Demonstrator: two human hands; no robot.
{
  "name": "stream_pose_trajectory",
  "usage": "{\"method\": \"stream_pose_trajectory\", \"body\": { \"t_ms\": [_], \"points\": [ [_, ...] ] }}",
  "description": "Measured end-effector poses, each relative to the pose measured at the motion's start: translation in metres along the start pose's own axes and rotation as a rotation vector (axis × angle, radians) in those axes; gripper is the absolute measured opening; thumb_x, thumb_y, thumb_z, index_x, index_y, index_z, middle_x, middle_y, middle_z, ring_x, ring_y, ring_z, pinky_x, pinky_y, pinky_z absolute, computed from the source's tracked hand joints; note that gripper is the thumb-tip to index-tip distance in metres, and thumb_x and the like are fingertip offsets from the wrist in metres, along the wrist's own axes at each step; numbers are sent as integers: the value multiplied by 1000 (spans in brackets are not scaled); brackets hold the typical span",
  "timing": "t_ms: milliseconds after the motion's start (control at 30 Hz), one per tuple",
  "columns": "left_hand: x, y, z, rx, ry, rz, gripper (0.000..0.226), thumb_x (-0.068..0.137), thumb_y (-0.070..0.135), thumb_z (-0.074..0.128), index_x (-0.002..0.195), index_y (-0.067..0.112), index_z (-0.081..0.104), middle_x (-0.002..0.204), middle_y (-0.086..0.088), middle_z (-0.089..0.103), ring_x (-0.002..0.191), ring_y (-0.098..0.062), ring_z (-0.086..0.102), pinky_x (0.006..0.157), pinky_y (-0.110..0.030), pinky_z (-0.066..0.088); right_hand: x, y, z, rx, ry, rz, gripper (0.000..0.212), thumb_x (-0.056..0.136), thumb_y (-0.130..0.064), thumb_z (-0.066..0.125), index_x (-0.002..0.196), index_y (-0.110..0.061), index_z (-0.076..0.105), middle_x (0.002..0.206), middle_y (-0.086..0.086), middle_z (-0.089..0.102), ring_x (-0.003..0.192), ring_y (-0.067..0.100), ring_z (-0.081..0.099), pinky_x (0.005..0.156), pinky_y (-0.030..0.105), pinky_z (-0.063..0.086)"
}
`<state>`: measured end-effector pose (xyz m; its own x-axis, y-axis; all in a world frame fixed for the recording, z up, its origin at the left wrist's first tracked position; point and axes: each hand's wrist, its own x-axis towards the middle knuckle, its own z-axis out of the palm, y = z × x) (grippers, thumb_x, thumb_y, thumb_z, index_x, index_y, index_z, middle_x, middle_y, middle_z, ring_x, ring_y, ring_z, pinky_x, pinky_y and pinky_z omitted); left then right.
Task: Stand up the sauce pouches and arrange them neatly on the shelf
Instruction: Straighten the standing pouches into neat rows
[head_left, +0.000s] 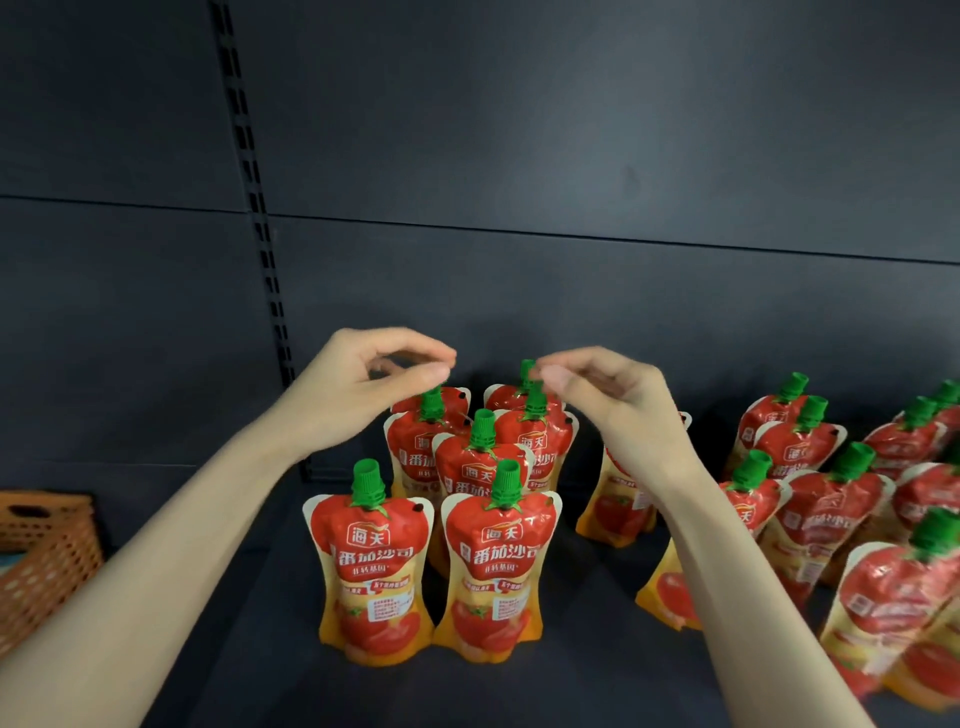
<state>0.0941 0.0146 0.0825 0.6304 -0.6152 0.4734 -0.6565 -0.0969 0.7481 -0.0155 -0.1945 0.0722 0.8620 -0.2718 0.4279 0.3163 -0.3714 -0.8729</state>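
Several red tomato sauce pouches with green caps stand in a tight cluster on the dark shelf (249, 654). The two front ones (371, 561) (498, 566) face me, and one more (480, 470) stands behind them. My left hand (363, 389) hovers just above the cap of the back-left pouch (415, 441), its fingers and thumb curled loosely with nothing between them. My right hand (608, 400) hovers over the back-right pouch (540, 447). Its curled fingertips sit right beside the cap of the rearmost pouch (525, 366) without gripping it. Both hands are blurred.
More upright pouches (831, 519) crowd the right side of the shelf, partly behind my right forearm. An orange woven basket (47, 551) sits at the left edge. A slotted upright (254, 208) runs down the dark back panel.
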Motion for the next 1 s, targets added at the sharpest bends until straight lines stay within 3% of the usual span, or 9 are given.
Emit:
{"method": "stream_pose_trajectory", "body": {
  "t_ms": [133, 233, 367, 500, 667, 800, 933, 1000],
  "points": [
    [4, 8, 7, 171, -212, -27, 22, 83, 23, 66, 105, 23, 69, 101, 12, 71, 97, 1, 63, 80, -21, 50, -22, 0, 2, 39, -206, 21, 23, 75, -27, 70, 94, -14, 73, 94, 1, 75, 93, 14, 69, 86, 25, 54],
    [6, 14, 11, 207, -274, -47, 22, 84, 20, 67, 106, 23, 69, 100, 12, 71, 96, 2, 63, 72, -12, 46, -34, 3, 5, 83, -310, 45, 29, 70, -23, 73, 97, -13, 71, 92, -1, 74, 91, 11, 69, 83, 21, 53],
    [9, 23, 15, 255, -351, -104, 24, 82, 21, 68, 106, 21, 68, 96, 19, 67, 92, 8, 62, 70, -3, 41, -43, 8, 11, 58, -410, 45, 19, 77, -10, 72, 94, -17, 69, 85, -8, 73, 85, 6, 69, 76, 17, 51],
    [8, 22, 18, 345, -347, -101, 23, 80, 26, 71, 103, 23, 70, 96, 14, 69, 84, 8, 60, 69, -4, 41, -46, 9, 12, 88, -387, 38, 13, 81, -8, 68, 85, -20, 67, 76, -10, 71, 79, 4, 68, 72, 16, 51],
    [7, 23, 20, 337, -345, -80, 10, 79, 29, 71, 89, 25, 71, 91, 9, 71, 79, 4, 62, 69, -8, 43, -47, 13, 7, 104, -335, 32, 13, 76, -17, 68, 89, -20, 69, 80, -8, 73, 83, 7, 69, 75, 17, 52],
    [0, 19, 7, 302, -336, -127, 11, 81, 25, 70, 89, 18, 69, 82, 9, 73, 79, -1, 68, 83, -22, 51, -46, 18, 1, 94, -276, 41, 16, 74, -21, 68, 89, -15, 70, 86, 1, 74, 87, 16, 71, 78, 24, 55],
    [-12, 7, -9, 201, -283, -190, 17, 80, 25, 69, 92, 13, 67, 82, -5, 74, 79, -21, 70, 82, -36, 56, -41, 24, -3, 70, -206, 59, 24, 75, -24, 66, 91, -6, 69, 88, 6, 74, 87, 19, 71, 79, 31, 57],
    [-16, 1, -14, 174, -262, -201, 15, 81, 23, 68, 92, 12, 67, 84, -11, 73, 83, -32, 67, 84, -42, 54, -38, 27, -2, 88, -185, 77, 13, 79, -20, 65, 89, -14, 70, 86, 0, 75, 87, 16, 71, 77, 27, 57]
  ]
}}
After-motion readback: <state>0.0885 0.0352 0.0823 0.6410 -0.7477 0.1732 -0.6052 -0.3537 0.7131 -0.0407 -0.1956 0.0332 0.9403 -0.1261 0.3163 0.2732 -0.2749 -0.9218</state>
